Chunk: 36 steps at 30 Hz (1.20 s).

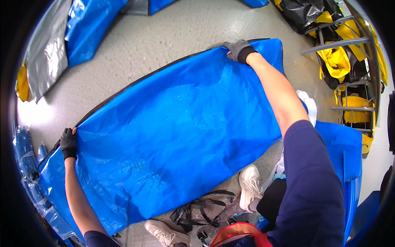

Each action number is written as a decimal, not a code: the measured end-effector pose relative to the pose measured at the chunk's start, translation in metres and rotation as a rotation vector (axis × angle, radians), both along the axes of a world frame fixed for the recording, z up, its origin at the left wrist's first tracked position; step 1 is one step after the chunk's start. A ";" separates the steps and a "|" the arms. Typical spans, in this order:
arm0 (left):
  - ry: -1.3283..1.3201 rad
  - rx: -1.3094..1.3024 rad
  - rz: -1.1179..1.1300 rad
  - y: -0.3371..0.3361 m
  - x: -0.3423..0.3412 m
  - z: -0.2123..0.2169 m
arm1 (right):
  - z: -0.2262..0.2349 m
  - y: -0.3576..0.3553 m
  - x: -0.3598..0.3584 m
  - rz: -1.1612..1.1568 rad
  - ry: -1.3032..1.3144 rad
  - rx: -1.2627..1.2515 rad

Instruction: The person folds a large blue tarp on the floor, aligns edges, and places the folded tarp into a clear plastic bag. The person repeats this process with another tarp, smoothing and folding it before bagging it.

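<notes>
A large blue plastic sheet (177, 131) lies spread flat on the grey floor, a black underside showing along its far edge. My left hand (68, 142), in a dark grey glove, grips the sheet's far left edge. My right hand (239, 50), also gloved, is stretched out and pinches the far right corner of the same sheet. Both arms are spread wide apart over it.
More blue and silver sheets (82, 29) lie at the far left. A metal rack (349, 61) with yellow and black bags stands at right. Black straps (201, 210) and my white shoes (250, 185) are by the sheet's near edge, with another blue sheet (341, 152) at right.
</notes>
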<state>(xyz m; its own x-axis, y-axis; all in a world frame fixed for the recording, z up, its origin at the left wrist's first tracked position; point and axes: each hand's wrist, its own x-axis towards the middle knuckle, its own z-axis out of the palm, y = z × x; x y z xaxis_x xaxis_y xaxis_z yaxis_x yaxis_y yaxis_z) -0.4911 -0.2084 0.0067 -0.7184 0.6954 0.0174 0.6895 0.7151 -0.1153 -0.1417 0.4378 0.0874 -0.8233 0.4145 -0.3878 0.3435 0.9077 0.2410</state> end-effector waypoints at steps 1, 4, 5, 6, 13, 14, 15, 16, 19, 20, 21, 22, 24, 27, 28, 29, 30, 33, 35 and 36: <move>-0.004 -0.019 0.072 0.001 -0.002 0.032 | 0.027 0.006 0.008 -0.031 0.065 -0.012; 0.254 -0.014 0.062 -0.023 -0.031 0.163 | 0.137 0.020 0.021 0.134 0.374 0.103; 0.373 0.023 0.043 -0.038 -0.036 0.213 | 0.181 0.024 0.031 0.261 0.539 0.107; 0.450 -0.084 0.114 -0.057 -0.038 0.283 | 0.235 0.027 0.047 0.305 0.651 0.141; 0.124 0.014 0.001 -0.111 0.152 0.459 | 0.368 -0.043 0.202 0.368 0.749 0.118; 0.036 -0.059 0.000 -0.123 0.162 0.440 | 0.366 -0.045 0.218 0.343 0.696 0.154; -0.039 -0.161 0.003 -0.120 0.185 0.427 | 0.336 -0.047 0.230 0.307 0.661 0.163; -0.113 -0.263 -0.053 -0.113 0.205 0.414 | 0.310 -0.046 0.241 0.143 0.675 0.105; -0.174 -0.256 -0.252 -0.128 0.256 0.342 | 0.206 -0.086 0.268 0.270 0.963 0.137; -0.117 -0.245 -0.303 -0.151 0.254 0.299 | 0.170 -0.096 0.278 0.191 0.872 0.085; -0.212 -0.313 -0.292 -0.131 0.267 0.286 | 0.140 -0.098 0.296 0.117 0.759 0.048; -0.284 -0.367 -0.317 -0.126 0.268 0.261 | 0.110 -0.102 0.314 0.141 0.645 0.086; -0.361 -0.326 -0.357 -0.120 0.272 0.192 | 0.035 -0.104 0.362 0.080 0.485 0.136; -0.418 -0.412 -0.383 -0.121 0.279 0.130 | -0.021 -0.167 0.358 -0.490 -0.111 -0.293; -0.362 -0.483 -0.355 -0.149 0.280 0.117 | -0.022 -0.189 0.339 -0.509 -0.165 -0.356; -0.304 -0.532 -0.347 -0.165 0.277 0.103 | -0.014 -0.208 0.320 -0.454 -0.056 -0.378; -0.318 -0.505 -0.367 -0.167 0.279 0.093 | 0.010 -0.225 0.308 -0.405 0.083 -0.399; -0.345 -0.468 -0.402 -0.147 0.280 0.113 | 0.084 -0.271 0.240 -0.152 0.483 -0.663; -0.389 -0.452 -0.395 -0.121 0.280 0.137 | 0.092 -0.304 0.198 0.088 0.497 -0.729; -0.410 -0.444 -0.388 -0.105 0.276 0.154 | 0.085 -0.318 0.183 0.280 0.399 -0.609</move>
